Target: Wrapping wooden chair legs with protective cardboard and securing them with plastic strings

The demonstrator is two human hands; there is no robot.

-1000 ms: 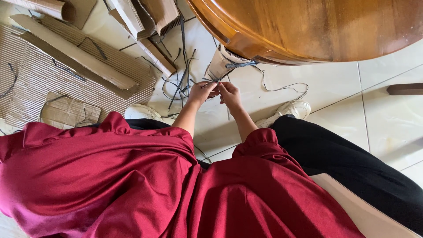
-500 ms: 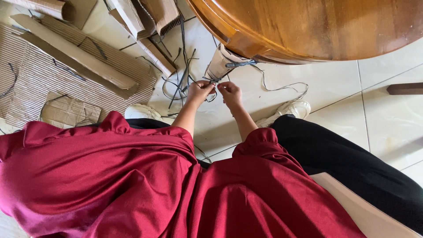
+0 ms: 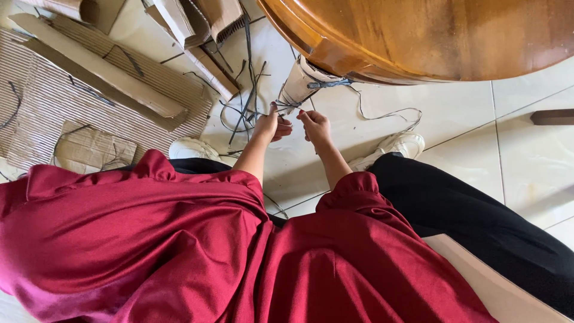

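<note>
My left hand [image 3: 269, 123] and my right hand [image 3: 315, 124] are close together low over the tiled floor, just below a cardboard-wrapped table leg [image 3: 296, 85]. Both pinch a thin dark strap [image 3: 286, 106] that runs up to the wrap on the leg, where another dark band [image 3: 327, 84] circles it. The fingers are curled on the strap ends. The glossy wooden tabletop [image 3: 430, 36] overhangs the leg.
Flattened corrugated cardboard sheets [image 3: 89, 90] and folded pieces [image 3: 197, 24] lie on the floor at left, with loose dark straps [image 3: 245, 101] among them. White shoes [image 3: 191, 148] [image 3: 399, 145] stand on the tiles. A dark wooden bar [image 3: 553, 116] is at right.
Both hands have shifted slightly up toward the wrapped leg and moved a little apart, still on the strap.
</note>
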